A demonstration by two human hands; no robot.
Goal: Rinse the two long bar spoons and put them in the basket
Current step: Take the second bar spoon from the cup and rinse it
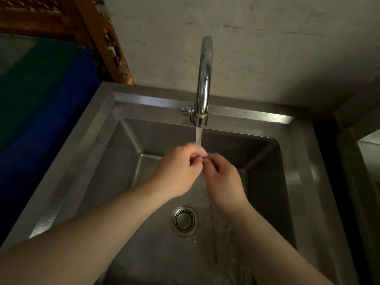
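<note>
Over the steel sink, my left hand and my right hand meet fingertip to fingertip under the running water. Both pinch the top end of a long bar spoon. Its thin twisted stem hangs down below my right hand toward the sink floor, and its lower end is blurred by the water. I can make out only one stem; a second spoon cannot be told apart. No basket is in view.
A chrome gooseneck faucet rises from the sink's back rim, in front of a bare grey wall. The drain strainer sits in the wet sink floor. Something blue and green and a carved wooden frame lie to the left.
</note>
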